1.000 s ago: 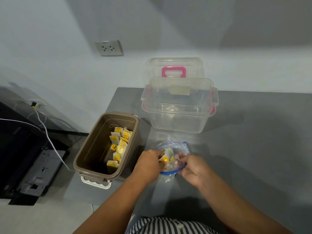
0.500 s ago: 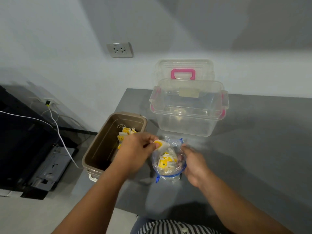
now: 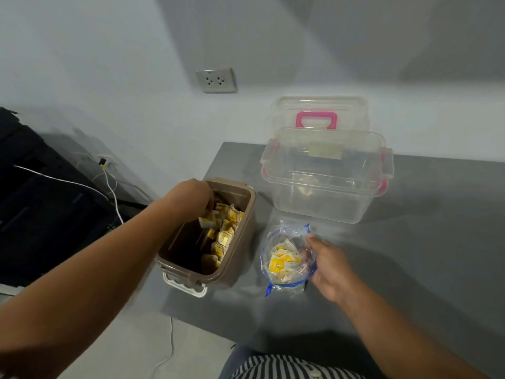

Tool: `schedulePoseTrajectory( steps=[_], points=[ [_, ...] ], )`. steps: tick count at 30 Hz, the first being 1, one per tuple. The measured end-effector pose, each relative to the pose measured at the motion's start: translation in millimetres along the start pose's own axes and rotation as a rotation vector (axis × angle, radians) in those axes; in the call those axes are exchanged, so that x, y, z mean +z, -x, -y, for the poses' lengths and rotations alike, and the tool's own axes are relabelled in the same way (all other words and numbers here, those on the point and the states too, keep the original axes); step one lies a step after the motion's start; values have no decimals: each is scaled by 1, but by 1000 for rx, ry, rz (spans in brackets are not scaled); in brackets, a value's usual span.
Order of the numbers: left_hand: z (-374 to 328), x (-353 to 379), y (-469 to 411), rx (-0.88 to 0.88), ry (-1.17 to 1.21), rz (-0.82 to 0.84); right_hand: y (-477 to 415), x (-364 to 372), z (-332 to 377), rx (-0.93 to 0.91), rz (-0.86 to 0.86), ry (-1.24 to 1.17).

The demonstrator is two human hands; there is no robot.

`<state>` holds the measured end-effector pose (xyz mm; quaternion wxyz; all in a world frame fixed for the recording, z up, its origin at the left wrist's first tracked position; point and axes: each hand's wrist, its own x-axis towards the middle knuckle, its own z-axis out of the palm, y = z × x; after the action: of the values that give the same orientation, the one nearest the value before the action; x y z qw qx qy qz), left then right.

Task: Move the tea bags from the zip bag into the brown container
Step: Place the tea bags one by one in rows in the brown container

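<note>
Many tea bags (image 3: pixel 224 236): packed in brown container (image 3: pixel 243 255); more in zip bag (image 3: pixel 289 231) on tabletop (image 3: pixel 410 269).
Left hand (image 3: pixel 188 198): reaching into container, fingers curled down; can't tell whether they grip anything.
Right hand (image 3: pixel 330 266): fingers clamped on zip bag's rim.

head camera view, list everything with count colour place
brown container: one, brown, table's left edge
tea bags in container: many, yellow and white, along its right side
zip bag: one, clear with blue seal, right of the container
tea bags in zip bag: several, yellow and white, inside
clear box: one, clear with pink latches, behind the bag
lid: one, clear with pink handle, against the wall behind it
table: one, grey
socket: one, pale, on the wall
black unit: one, black, floor at left
left hand: reaching into the container, fingers mostly hidden
right hand: holding the zip bag's right edge
</note>
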<state>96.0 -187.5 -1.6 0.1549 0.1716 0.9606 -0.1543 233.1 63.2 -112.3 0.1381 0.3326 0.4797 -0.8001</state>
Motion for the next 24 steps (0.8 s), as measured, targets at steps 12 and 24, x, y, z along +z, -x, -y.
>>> schedulePoseTrajectory(
  steps=[12, 24],
  points=[
    [-28, 6, -32, -104, -95, 317, -12, -10, -3, -34, 20, -26],
    [-27, 15, -45, -314, 135, 392, -11, -6, -2, -32, 49, -13]
  ],
)
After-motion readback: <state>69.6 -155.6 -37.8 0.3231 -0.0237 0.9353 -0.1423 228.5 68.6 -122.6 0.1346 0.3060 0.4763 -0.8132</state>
